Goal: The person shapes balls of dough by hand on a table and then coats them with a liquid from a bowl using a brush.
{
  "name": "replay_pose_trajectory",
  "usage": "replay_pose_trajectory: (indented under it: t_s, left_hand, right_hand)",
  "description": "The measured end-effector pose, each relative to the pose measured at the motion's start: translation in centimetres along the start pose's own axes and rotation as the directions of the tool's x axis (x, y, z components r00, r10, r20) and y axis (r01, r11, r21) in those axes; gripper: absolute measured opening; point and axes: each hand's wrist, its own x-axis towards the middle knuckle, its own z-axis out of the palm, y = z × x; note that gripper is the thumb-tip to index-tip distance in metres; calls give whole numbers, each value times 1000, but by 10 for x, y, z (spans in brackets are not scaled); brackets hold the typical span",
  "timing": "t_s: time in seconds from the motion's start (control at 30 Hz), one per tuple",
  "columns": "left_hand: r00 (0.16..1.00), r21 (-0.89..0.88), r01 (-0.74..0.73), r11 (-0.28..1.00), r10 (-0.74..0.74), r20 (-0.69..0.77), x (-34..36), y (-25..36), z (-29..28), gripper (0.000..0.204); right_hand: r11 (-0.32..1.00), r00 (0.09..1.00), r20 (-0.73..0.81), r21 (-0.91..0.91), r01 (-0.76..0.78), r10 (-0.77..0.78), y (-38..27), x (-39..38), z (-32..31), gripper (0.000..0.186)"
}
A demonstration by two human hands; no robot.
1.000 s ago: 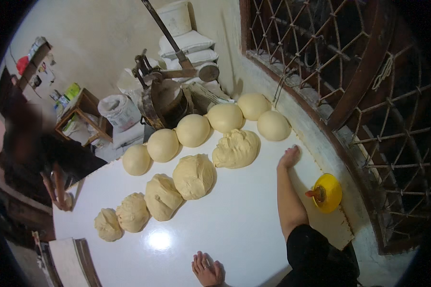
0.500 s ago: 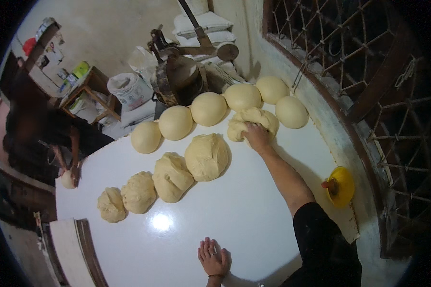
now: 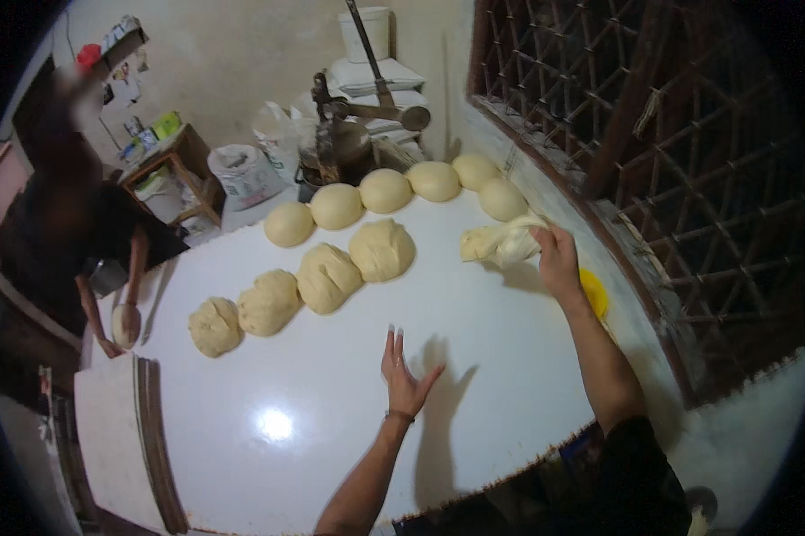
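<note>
My right hand (image 3: 558,259) grips a soft, stretched lump of pale dough (image 3: 500,242), holding it up over the right side of the white table (image 3: 295,429). My left hand (image 3: 404,375) is raised over the middle of the table, fingers spread and nothing in it. Beyond it lies a row of rough, lumpy dough pieces (image 3: 328,277), and behind those a row of smooth round dough balls (image 3: 385,189). A yellow dish (image 3: 594,295) at the right edge is partly hidden by my right forearm.
At left a co-worker (image 3: 63,223) handles dough (image 3: 119,326) beside stacked boards (image 3: 116,438). Behind the table stand an old metal machine (image 3: 349,143), sacks (image 3: 241,174), a white bucket (image 3: 367,31) and a wooden shelf (image 3: 175,165). A latticed window (image 3: 634,125) lines the right wall.
My right hand reached onto the lumpy dough at the row's right end and has lifted it toward the right. My left hand has risen from the table and moved forward, fingers spread.
</note>
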Motion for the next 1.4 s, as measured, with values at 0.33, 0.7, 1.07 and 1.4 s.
replay_pose_trajectory:
  t_s: [0.33,0.7,1.07,1.4]
  left_hand:
    - [805,-630,402,664,71,589,-57,225,-70,57]
    - [486,-351,-810,470,873,47,29,387,-268,53]
    - [670,-124,75,989,42,741,-284,38,-122,57]
    - [746,549,-216,807,-227,626,-111,82,-45,134]
  right_hand:
    - [1000,944,329,11,18,-21,-179,-185,-30,78]
    - [830,848,3,207,517,-529,-339,-190,-6,69]
    - [802,650,491,-485,-349,580,-84,-464,56,57]
    - [682,779,456,-730,50,431,87,-278,65,48]
